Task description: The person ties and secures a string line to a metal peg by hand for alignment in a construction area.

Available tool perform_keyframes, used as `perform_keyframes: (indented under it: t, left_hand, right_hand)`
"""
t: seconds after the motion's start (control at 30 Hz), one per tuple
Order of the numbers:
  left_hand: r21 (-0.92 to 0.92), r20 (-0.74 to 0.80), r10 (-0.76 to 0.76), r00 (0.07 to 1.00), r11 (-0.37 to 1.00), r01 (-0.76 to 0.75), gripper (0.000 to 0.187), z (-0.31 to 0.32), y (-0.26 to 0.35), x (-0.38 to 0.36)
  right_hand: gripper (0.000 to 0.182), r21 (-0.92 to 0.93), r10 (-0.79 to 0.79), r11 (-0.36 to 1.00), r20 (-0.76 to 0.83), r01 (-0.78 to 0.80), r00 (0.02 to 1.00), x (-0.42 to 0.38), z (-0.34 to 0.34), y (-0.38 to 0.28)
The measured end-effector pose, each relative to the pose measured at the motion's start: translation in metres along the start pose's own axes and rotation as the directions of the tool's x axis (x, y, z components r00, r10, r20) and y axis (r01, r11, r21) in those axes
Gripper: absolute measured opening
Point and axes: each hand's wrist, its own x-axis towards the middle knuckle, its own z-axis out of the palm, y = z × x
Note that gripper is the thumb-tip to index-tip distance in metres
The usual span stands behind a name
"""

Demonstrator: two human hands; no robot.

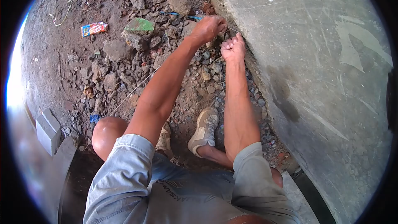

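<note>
My left hand (pixel 210 29) is closed in a pinch beside the base of a concrete wall (pixel 315 58). Just below and to its right, my right hand (pixel 233 49) is also closed, knuckles up, near the wall's edge. A thin pale string (pixel 137 89) spans the gap between both hands. One length of it slants over the rubble at the lower left and passes behind my left forearm; another hangs in a curve below my right hand. What the fingertips pinch is partly hidden. A blue strand (pixel 180 14) lies on the stones by my left hand.
Loose stones (pixel 118 50) and soil cover the ground. A green shard (pixel 140 24) and a red-and-blue wrapper (pixel 94 29) lie at the upper left. A grey block (pixel 48 132) stands at the lower left. My shoes (pixel 204 128) rest on the gravel between my arms.
</note>
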Motion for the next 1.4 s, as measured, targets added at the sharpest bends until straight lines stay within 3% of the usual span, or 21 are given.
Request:
perform_keyframes:
  t: [0.2, 0.27, 0.37, 0.47, 0.53, 0.67, 0.77, 0.83, 0.97, 1.07, 1.4]
  left_hand:
    - [0.247, 0.083, 0.079, 0.993, 0.964, -0.097, 0.020, -0.002, 0.007, -0.006]
    - [0.222, -0.002, 0.057, 0.998, 0.974, -0.056, 0.019, 0.000, 0.014, -0.006]
    - [0.147, -0.112, -0.021, 0.994, 0.988, 0.037, 0.020, 0.006, 0.026, -0.007]
    - [0.078, -0.116, -0.118, 0.986, 0.989, 0.127, 0.020, 0.018, 0.037, -0.011]
    - [-0.002, -0.103, -0.170, 0.980, 0.985, 0.171, 0.020, 0.025, 0.040, -0.012]
    - [-0.075, -0.168, -0.179, 0.969, 0.983, 0.168, 0.021, 0.035, 0.040, -0.011]
    - [-0.100, -0.209, -0.215, 0.954, 0.975, 0.198, 0.021, 0.031, 0.040, -0.013]
    - [-0.104, -0.246, -0.236, 0.940, 0.971, 0.217, 0.022, 0.033, 0.038, -0.011]
    - [-0.009, -0.180, -0.194, 0.964, 0.981, 0.196, 0.023, 0.030, 0.040, -0.008]
    - [0.007, -0.183, -0.179, 0.967, 0.983, 0.183, 0.024, 0.031, 0.035, -0.008]
    - [-0.043, -0.222, -0.218, 0.950, 0.976, 0.214, 0.023, 0.036, 0.039, -0.006]
  right_hand:
    - [0.041, -0.025, 0.029, 0.999, 0.033, -0.029, 0.999, -0.006, -0.004, -0.002]
    - [0.034, -0.012, 0.035, 0.999, 0.039, -0.035, 0.999, -0.007, -0.006, -0.001]
    - [0.026, -0.169, -0.054, 0.984, 0.023, 0.057, 0.998, -0.013, -0.001, 0.005]
    - [0.041, -0.203, -0.074, 0.977, -0.048, 0.063, 0.996, -0.012, 0.006, 0.008]
    - [0.040, -0.180, -0.068, 0.982, -0.062, 0.056, 0.996, -0.001, 0.003, 0.007]
    - [0.040, -0.196, -0.090, 0.978, -0.101, 0.069, 0.991, 0.003, 0.003, 0.004]
    - [0.041, -0.169, -0.054, 0.984, -0.032, 0.048, 0.998, 0.009, -0.001, 0.003]
    - [0.039, -0.165, -0.064, 0.985, -0.080, 0.050, 0.995, 0.007, -0.003, 0.004]
    - [0.036, -0.191, -0.141, 0.976, -0.190, 0.104, 0.971, -0.003, -0.004, 0.012]
    - [0.035, -0.306, -0.195, 0.937, -0.060, 0.167, 0.979, -0.015, -0.005, 0.012]
    - [0.041, -0.125, -0.052, 0.991, -0.087, 0.041, 0.995, -0.002, -0.001, 0.005]
